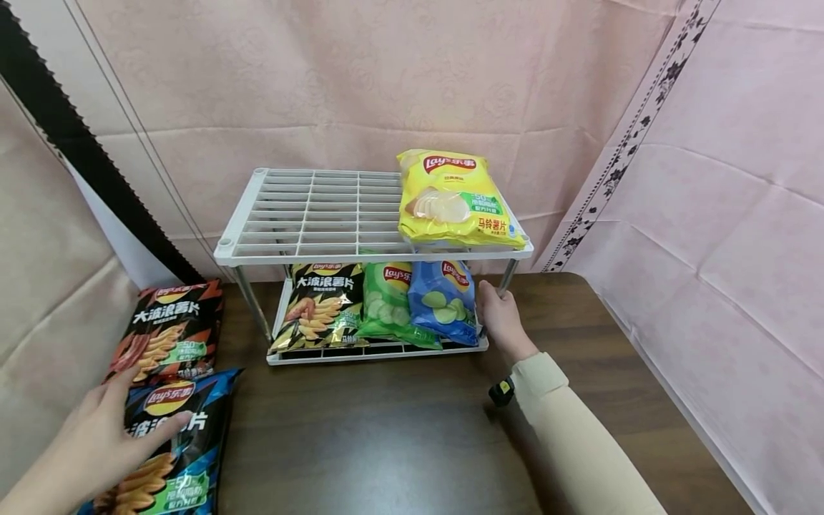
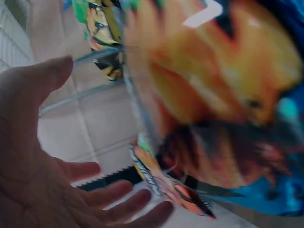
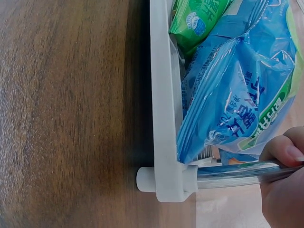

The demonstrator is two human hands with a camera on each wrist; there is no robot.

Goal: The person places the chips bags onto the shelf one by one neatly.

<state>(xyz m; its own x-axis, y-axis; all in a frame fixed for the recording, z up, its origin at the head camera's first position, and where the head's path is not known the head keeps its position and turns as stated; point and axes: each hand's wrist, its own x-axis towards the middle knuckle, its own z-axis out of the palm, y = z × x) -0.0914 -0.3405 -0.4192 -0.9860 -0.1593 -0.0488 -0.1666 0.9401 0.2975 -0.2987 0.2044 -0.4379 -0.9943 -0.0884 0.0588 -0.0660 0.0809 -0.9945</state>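
My left hand has its fingers spread over a black-and-blue bag of potato chips on the left of the table. In the left wrist view its palm and fingers stand apart from the blurred bag. My right hand grips a metal post at the right side of a white two-tier rack. A yellow chip bag leans on the upper tier at the right. Black-and-gold, green and blue chip bags stand side by side on the lower tier.
A black-and-red chip bag lies behind the black-and-blue one. Beneath everything is a dark wooden table. Pink cloth hangs behind the rack, with more cloth at the left and right sides.
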